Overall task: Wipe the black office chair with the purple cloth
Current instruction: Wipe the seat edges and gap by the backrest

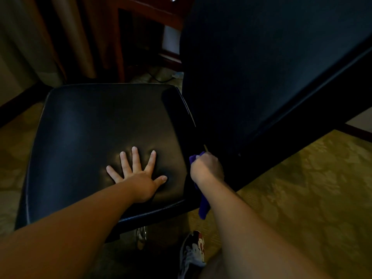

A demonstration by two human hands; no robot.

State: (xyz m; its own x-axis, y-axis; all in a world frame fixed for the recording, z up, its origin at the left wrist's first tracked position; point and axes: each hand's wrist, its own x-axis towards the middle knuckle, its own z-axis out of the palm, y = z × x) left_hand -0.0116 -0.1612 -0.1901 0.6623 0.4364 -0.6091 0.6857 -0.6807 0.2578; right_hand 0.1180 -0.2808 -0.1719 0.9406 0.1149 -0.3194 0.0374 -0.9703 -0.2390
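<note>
Floor: a yellow-green patterned carpet (302, 188) lies under and around the chair.
Beyond the seat: a reddish-brown wooden desk (145, 23) stands at the top, with a dark cable (159, 77) on the floor beneath it.
Upper left: a beige hanging curtain (30, 37) reaches down to the floor.
Bottom edge: a black, white and red sports shoe (193, 252) is on the carpet, just below the seat's near edge.
Under the seat: a shiny chrome metal part (141, 236) shows below the near edge.
In the way: the right forearm covers the middle of the cloth, and the tall backrest hides the floor behind it.
Chair: the black office chair (96, 137) fills the middle, with a squarish, round-cornered seat of glossy leather-like material. It dimples around the pressing palm.
Backrest: the dark matte backrest (261, 67) rises at the seat's right side, edged by a darker frame.
Left hand: the left hand (136, 174) lies flat on the seat near its near right part, fingers straight and spread.
Right hand: the right hand (207, 168) is a fist, fingers curled round the cloth, at the join between seat and backrest.
Cloth: the purple cloth (203, 208) pokes out above the fist. Its tail hangs below the wrist, past the seat's near right corner.
</note>
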